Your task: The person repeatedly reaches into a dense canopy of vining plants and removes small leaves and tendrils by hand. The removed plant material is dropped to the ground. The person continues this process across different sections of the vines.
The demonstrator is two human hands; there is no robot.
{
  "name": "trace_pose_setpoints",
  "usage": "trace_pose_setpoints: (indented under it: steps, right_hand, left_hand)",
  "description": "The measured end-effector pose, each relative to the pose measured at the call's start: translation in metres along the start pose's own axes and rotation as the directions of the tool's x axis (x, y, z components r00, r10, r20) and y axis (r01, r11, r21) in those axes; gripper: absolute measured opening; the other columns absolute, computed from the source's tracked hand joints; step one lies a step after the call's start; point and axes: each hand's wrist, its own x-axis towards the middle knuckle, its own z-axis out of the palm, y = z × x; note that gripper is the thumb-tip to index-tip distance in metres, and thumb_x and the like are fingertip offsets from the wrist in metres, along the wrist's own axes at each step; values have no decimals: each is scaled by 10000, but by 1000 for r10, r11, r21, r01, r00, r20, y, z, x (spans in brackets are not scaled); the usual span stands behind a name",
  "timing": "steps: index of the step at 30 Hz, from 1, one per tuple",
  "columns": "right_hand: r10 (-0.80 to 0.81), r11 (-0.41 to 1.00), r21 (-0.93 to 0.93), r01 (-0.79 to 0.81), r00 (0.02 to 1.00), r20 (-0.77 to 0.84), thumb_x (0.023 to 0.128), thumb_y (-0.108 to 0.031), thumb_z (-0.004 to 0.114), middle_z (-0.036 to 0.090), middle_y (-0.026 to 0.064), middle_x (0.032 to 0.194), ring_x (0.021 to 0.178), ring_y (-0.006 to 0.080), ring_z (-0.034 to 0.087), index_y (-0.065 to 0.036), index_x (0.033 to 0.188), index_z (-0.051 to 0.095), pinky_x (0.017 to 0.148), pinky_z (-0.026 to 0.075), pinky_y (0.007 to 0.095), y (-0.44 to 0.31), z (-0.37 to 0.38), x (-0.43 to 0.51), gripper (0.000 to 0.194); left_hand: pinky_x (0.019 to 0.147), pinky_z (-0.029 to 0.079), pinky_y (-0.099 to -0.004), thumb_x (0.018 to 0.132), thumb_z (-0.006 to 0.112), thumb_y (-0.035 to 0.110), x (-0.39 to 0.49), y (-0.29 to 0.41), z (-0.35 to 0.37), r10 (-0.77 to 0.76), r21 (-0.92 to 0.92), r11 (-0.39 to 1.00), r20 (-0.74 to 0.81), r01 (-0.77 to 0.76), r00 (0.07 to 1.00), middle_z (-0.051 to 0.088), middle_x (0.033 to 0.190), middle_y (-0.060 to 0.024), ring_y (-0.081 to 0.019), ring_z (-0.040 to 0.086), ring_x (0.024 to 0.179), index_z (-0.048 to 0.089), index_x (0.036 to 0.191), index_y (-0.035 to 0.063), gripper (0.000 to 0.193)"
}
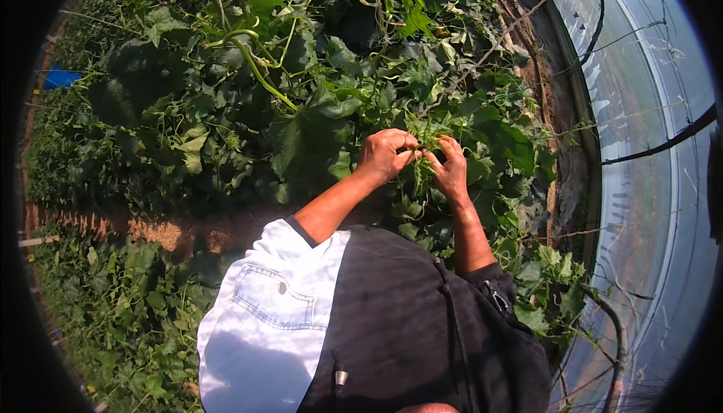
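Both of my hands meet at a leafy shoot tip (pixel 430 133) of a climbing vine with lobed green leaves. My left hand (pixel 385 153) comes from the left, its thumb and index finger pinched together on the shoot. Close against it on the right, my right hand (pixel 448 164) has its thumb and fingers around the same shoot. Small jagged leaves stick out above and below the fingertips. The exact stem between the fingers is hidden. A thin string (pixel 480 63) slants up to the right from just above the hands.
Dense vine foliage (pixel 197 102) surrounds the hands. A bare soil path (pixel 164 233) runs at the left, with another plant row (pixel 124 311) below it. Clear plastic sheeting (pixel 638 130) curves along the right side, near branches (pixel 672 139). Thick pale stems (pixel 254 65) loop at upper left.
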Motion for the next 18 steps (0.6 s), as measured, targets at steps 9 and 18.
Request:
trace_pose_setpoints:
  steps: [9, 18]
  right_hand:
    - [78, 929, 350, -119, 989, 129, 782, -62, 681, 655, 126, 871, 793, 230, 638, 3, 956, 656, 714, 489, 309, -22, 3, -17, 188]
    - [-274, 932, -210, 296, 953, 128, 800, -7, 611, 611, 137, 814, 669, 324, 603, -37, 893, 585, 574, 478, 390, -13, -25, -3, 101]
  left_hand:
    - [574, 512, -323, 751, 705, 68, 6, -1, 7, 15, 159, 987, -12, -13, 1000, 642, 751, -118, -253, 646, 675, 684, 902, 29, 157]
    - [493, 473, -307, 811, 667, 81, 2, 7, 28, 39, 60, 998, -210, -27, 977, 638, 685, -96, -212, 631, 585, 666, 880, 73, 69]
